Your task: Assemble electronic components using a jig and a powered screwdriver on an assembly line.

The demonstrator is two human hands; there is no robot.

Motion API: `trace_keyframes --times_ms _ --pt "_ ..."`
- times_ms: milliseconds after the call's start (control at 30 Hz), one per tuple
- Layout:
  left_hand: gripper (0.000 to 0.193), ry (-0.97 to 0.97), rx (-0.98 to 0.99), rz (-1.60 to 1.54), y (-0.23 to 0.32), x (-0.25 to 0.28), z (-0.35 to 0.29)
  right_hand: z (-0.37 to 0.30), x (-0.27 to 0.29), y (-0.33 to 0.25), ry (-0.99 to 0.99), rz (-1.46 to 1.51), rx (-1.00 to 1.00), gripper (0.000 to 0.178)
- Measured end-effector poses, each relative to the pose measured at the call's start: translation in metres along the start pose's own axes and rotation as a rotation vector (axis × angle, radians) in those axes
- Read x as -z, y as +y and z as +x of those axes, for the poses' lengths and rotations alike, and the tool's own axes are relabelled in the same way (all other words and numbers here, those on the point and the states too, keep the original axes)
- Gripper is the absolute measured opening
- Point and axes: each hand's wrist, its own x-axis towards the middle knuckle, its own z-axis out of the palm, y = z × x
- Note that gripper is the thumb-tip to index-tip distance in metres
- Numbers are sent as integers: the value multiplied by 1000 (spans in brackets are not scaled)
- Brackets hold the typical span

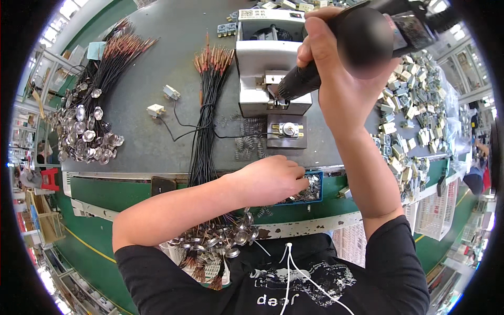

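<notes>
My right hand (346, 89) is wrapped round a black electric screwdriver (301, 83), held tilted. Its tip meets the slot in the front of a white box-shaped fixture (270, 52), where the workpiece is mostly hidden. My left hand (275, 178) reaches over a blue tray (321, 193) of small metal parts (312, 184) at the table edge. Its fingers curl down, and whatever they pinch is hidden. Between the hands, a white thermostat-like part with a round disc (288, 129) sits on a dark metal block (273, 142), a black wire running to it.
Bundled black wires (206, 110) lie left of the fixture, beside loose springs (251, 139) and two small wired white parts (156, 110). Another bundle with metal cups (86, 126) lies far left. Many small switch-like parts (404, 115) are heaped at right.
</notes>
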Motion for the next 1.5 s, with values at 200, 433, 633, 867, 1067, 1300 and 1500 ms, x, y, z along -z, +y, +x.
trace_keyframes --times_ms 200,433,633,867,1067,1300,1500 --pt "21 -16 -14 -93 -6 11 -2 -2 -3 -2 -44 -44 -39 12" --pt "19 51 -39 -63 -10 10 -2 7 -9 0 -144 -29 -89 19" --pt "17 117 17 -100 -18 33 -4 -5 -25 -1 86 4 32 27" --pt "11 556 193 -25 -40 72 -23 -1 -13 -12 -48 -2 -78 21" --pt "17 517 312 152 -34 39 -18 -8 5 -40 -59 -53 -240 7" --pt "17 483 334 275 -40 21 -12 -13 3 -65 28 -20 -244 17" --pt "11 584 313 235 -46 15 -16 -29 6 -45 33 0 -252 17"
